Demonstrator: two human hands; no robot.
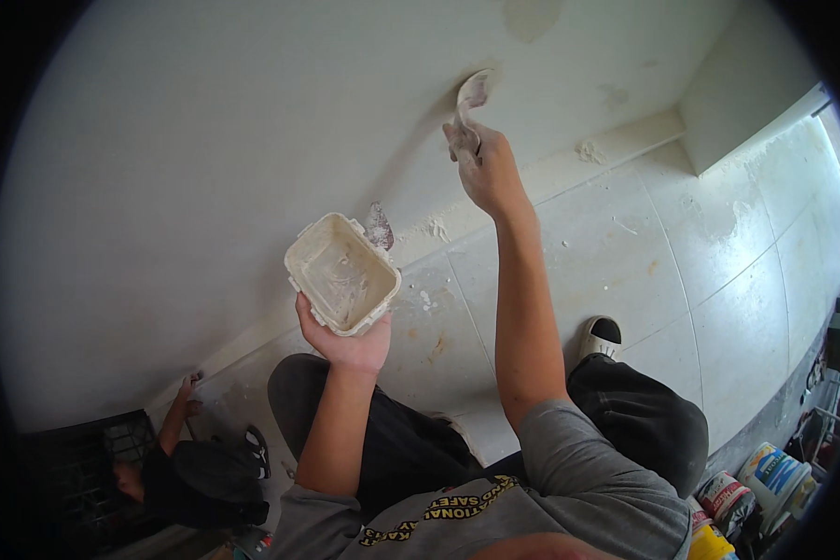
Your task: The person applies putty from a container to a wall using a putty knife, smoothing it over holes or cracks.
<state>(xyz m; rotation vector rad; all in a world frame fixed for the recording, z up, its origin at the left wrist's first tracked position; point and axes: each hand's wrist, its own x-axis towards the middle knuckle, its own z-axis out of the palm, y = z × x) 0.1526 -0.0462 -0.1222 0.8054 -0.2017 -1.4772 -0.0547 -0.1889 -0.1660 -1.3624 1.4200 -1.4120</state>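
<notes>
My left hand (350, 347) holds a square off-white plastic tub (376, 313) from below. A pale, putty-like residue coats its inside. Past the tub's far right corner sticks out a dark reddish blade-like piece (379, 226) smeared with white; I cannot tell whether it is held or lies behind. With its fingers closed, my right hand (484, 161) grips a putty knife (474, 91) at the pale wall (252, 121). The putty knife's blade looks curved and coated in putty, its end at a damp-looking patch of the wall.
Tiles (569, 271) with white splashes run along the wall's foot, where a putty clump (590, 152) lies. A wall corner (746, 103) juts out at right. Paint buckets (772, 476) stand at lower right. Another person (205, 476) crouches at lower left, a hand near the wall.
</notes>
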